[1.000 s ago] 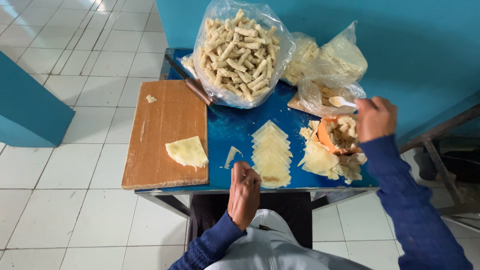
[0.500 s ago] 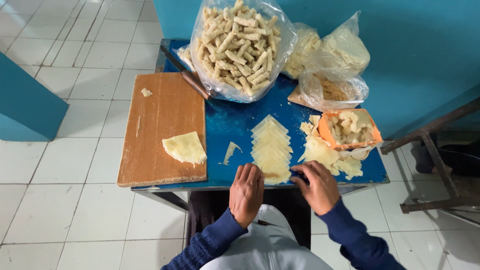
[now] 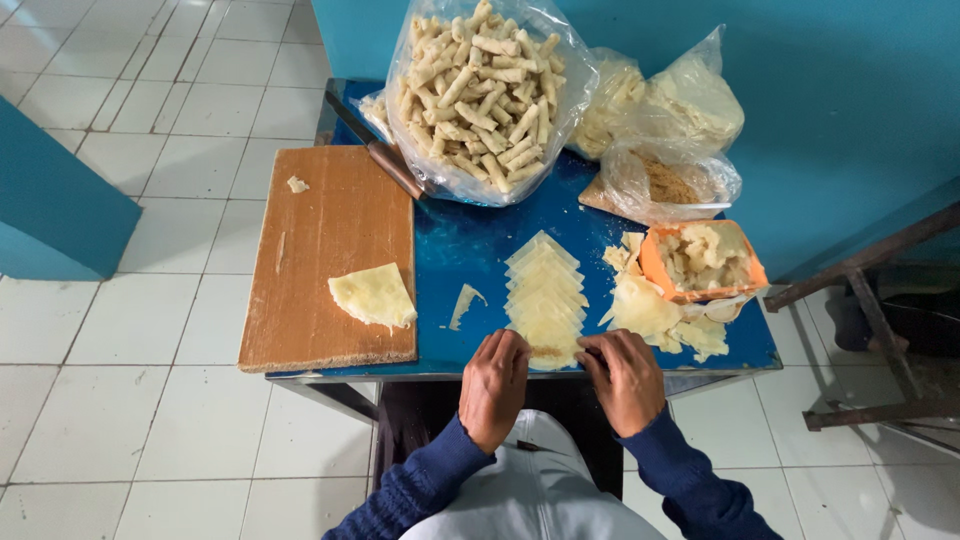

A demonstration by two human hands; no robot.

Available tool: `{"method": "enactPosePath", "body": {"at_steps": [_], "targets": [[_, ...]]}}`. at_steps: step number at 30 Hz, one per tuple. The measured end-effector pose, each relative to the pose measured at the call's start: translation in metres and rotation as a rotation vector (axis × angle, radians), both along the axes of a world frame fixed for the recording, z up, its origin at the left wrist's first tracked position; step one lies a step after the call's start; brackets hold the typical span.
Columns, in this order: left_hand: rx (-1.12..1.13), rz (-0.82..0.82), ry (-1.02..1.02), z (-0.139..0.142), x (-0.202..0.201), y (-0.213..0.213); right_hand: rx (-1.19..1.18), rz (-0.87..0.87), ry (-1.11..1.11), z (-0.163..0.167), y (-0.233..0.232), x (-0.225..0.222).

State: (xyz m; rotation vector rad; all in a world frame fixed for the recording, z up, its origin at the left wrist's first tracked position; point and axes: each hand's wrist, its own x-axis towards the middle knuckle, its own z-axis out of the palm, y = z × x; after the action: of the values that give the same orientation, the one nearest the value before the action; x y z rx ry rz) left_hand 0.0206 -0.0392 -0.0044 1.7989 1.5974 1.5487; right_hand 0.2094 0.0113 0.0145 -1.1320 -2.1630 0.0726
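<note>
My left hand (image 3: pixel 494 385) and my right hand (image 3: pixel 624 377) rest at the near edge of a small blue table (image 3: pixel 460 245). Their fingertips touch the nearest sheet in a row of pale yellow dough wrappers (image 3: pixel 545 295), with a bit of brownish filling between them. An orange bag of filling (image 3: pixel 703 259) stands to the right of the row, loose wrappers (image 3: pixel 650 312) beside it. A wooden cutting board (image 3: pixel 330 258) on the left carries one folded wrapper (image 3: pixel 373 296).
A big clear plastic bag of finished rolls (image 3: pixel 480 90) sits at the table's back, a knife (image 3: pixel 375 148) beside it. More plastic bags (image 3: pixel 665 125) lie at the back right. Blue wall behind, white tiled floor left, a metal frame (image 3: pixel 870 290) right.
My right hand came back from the orange bag at the right to the near end of the wrapper row. My left hand shifted slightly forward onto the same sheet.
</note>
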Motion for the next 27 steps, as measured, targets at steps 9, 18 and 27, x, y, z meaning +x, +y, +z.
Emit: {"method": "enactPosePath", "body": {"at_steps": [9,18,27], "targets": [[-0.026,-0.02,-0.047,0.002,0.002,0.001,-0.149,-0.026,0.08,0.001,-0.002,-0.004],[-0.168,-0.081,-0.172,0.002,0.006,0.011,-0.12,0.102,0.087,0.005,-0.004,-0.005],[-0.082,-0.246,-0.012,0.001,-0.003,0.004,0.037,0.225,-0.033,-0.011,0.009,0.005]]}}
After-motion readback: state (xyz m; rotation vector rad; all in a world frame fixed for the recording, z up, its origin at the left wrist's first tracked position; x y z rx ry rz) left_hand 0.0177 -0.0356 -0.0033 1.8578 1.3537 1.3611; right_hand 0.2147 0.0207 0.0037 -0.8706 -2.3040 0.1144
